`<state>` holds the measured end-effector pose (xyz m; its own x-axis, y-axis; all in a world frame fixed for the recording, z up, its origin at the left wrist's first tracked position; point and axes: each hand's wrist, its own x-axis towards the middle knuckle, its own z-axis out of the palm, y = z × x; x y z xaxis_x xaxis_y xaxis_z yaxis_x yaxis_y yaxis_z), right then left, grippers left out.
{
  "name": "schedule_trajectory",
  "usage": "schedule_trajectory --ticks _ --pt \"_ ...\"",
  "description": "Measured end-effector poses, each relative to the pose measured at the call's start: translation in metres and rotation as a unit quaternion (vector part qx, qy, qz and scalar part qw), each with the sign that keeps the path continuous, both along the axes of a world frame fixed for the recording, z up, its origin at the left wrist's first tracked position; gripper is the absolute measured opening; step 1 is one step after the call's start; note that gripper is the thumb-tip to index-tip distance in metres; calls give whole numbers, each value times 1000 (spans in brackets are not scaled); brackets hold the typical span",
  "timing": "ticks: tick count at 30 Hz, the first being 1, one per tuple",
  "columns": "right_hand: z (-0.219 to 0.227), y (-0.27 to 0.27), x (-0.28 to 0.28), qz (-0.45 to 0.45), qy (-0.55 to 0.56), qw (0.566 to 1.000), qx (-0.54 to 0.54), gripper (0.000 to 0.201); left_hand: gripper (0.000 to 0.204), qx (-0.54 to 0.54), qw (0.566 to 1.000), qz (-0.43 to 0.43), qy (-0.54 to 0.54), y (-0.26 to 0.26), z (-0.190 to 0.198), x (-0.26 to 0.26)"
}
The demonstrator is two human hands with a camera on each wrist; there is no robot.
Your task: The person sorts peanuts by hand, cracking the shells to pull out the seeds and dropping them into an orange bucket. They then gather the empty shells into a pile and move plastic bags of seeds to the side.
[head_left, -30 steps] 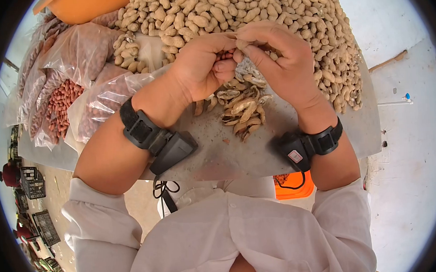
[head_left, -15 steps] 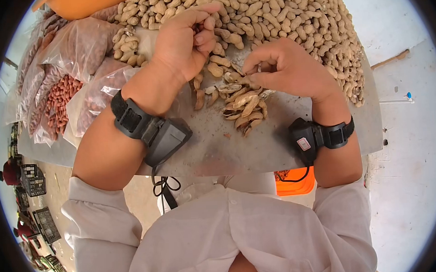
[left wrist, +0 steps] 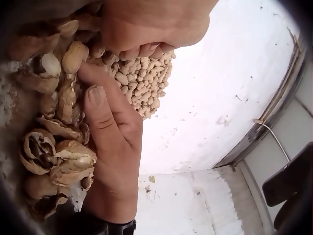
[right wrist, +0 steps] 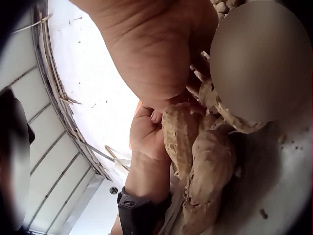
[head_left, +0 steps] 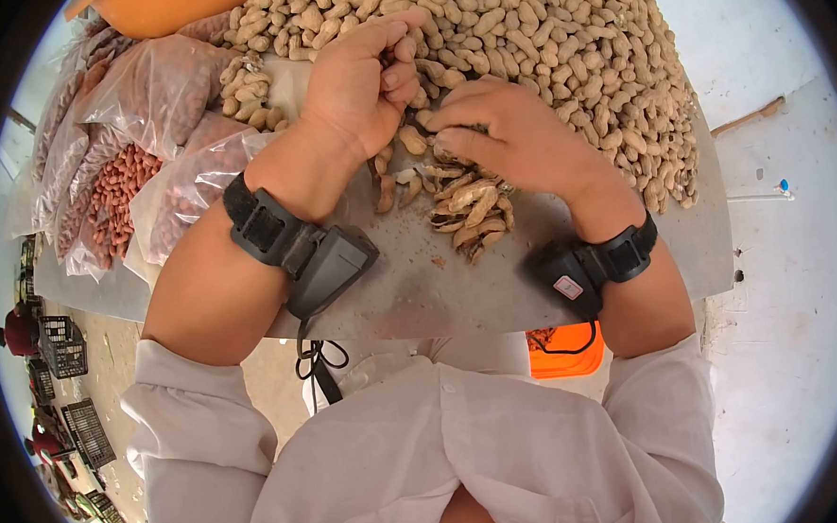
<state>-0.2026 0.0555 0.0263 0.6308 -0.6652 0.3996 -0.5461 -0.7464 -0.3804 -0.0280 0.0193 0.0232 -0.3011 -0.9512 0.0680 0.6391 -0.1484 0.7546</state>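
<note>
A: From the head view, where do things stand?

B: The left hand (head_left: 362,80) is curled at the near edge of the heap of unshelled peanuts (head_left: 540,47), fingers bent in over reddish kernels held in the palm. The right hand (head_left: 516,138) sits just beside it, fingertips pinching a peanut pod (head_left: 427,119) at the heap's edge. Just below both hands, on the counter (head_left: 420,295), lie the empty shells (head_left: 468,216).

A: And the left wrist view?

B: It shows the right hand's thumb (left wrist: 100,105) pressed against pods, with cracked shells (left wrist: 58,156) just under that hand. Whether the grip closes on one single pod I cannot tell here.

A: The right wrist view?

B: Mostly the right palm, close up, with rough shells (right wrist: 200,161) right beneath it and the left hand behind them, fingers curled in.

A: How would a pod handle?

B: I judge it very light, dry and brittle: stiff until squeezed, then it cracks. Best taken across the seam between thumb and fingertip. The loose kernels are small and smooth, likely to slip from a slack palm.
</note>
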Motion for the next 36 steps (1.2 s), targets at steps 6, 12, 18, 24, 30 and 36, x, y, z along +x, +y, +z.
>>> schedule_trajectory --ticks 6,12,18,24,30,36 --pt "12 2 -10 -124 -274 942 147 11 20 -10 997 -54 -46 1 -1 -2" --pt "18 7 -6 -98 -383 898 195 20 21 -73 985 -33 -155 18 4 -10" --pt "18 9 -4 -129 -326 924 149 16 17 -114 970 -6 -216 20 7 -12" --pt "8 6 1 -185 -243 952 24 16 12 -198 941 37 -272 22 0 -12" --pt "18 13 2 -186 -318 910 190 15 11 -170 959 18 -227 22 -1 -13" --pt "5 4 0 -70 -548 773 312 20 11 -96 988 -16 -119 23 0 -14"
